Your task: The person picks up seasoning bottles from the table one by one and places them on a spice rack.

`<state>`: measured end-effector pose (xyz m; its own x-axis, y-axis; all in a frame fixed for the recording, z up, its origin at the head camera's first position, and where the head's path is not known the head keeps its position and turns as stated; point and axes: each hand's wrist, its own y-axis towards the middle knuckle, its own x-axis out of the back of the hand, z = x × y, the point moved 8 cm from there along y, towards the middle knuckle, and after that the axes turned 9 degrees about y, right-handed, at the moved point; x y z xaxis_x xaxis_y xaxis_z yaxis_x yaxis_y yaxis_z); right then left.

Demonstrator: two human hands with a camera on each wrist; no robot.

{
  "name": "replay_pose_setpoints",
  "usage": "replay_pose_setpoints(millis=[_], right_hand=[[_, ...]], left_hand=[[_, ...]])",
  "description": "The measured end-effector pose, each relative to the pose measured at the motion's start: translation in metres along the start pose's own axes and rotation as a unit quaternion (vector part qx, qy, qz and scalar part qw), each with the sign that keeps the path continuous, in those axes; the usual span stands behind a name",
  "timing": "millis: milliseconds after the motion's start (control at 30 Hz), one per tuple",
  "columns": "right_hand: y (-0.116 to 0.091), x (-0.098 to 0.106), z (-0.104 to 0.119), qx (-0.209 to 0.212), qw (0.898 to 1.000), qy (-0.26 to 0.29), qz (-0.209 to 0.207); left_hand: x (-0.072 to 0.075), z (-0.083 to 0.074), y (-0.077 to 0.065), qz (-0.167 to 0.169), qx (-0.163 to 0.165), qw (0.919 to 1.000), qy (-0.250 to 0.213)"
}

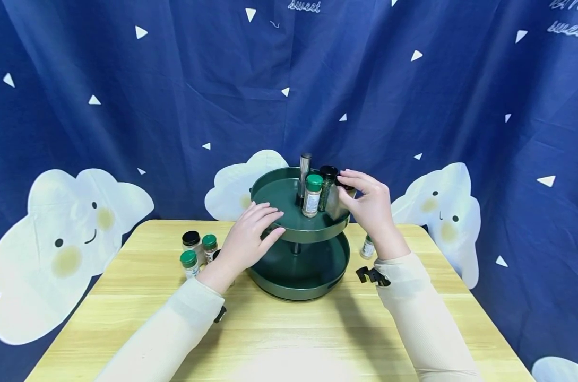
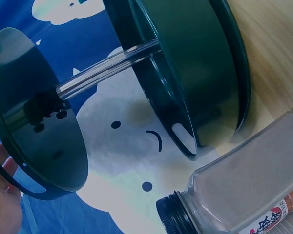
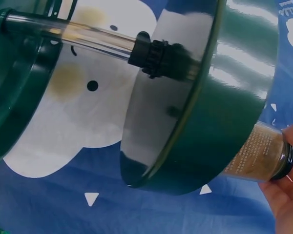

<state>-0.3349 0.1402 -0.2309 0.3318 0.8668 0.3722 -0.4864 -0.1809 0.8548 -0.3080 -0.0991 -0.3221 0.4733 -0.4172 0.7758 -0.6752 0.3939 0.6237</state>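
Right hand [image 1: 371,200], center right of the head frame, pinches the black lid of a clear jar with brown contents [image 3: 259,153]. Jar is at the right side of the upper tier [image 1: 276,193] of a dark green round two-tier stand; wall hides its base, can't tell if it's down. Left hand [image 1: 248,236], left of center, holds nothing, fingers extended by the tier's near-left rim; contact unclear.

Same tier, close by: green-capped clear shaker with white label [image 1: 311,198], black-lidded clear jar with dark green contents [image 1: 325,195], shiny metal post [image 1: 305,167]. Lower tier [image 1: 291,270] bare where visible. More containers on pale wood-grain worktop [image 1: 289,329], left of the stand, plus a small labelled bottle [image 1: 367,248] right.

Doing it well, my read: keep jar upright, clear of neighbor, lower until base sits flat, then release lid straight up. Left hand could steady rim against tipping or spinning.
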Motion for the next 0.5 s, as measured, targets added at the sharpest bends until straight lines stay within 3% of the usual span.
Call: replay_pose_setpoints(millis=[500], right_hand=[[-0.0041, -0.0047, -0.0095, -0.019, 1.000, -0.009, 0.012]], left_hand=[[0.0003, -0.0003, -0.0002, -0.002, -0.001, 1.0000, -0.001]])
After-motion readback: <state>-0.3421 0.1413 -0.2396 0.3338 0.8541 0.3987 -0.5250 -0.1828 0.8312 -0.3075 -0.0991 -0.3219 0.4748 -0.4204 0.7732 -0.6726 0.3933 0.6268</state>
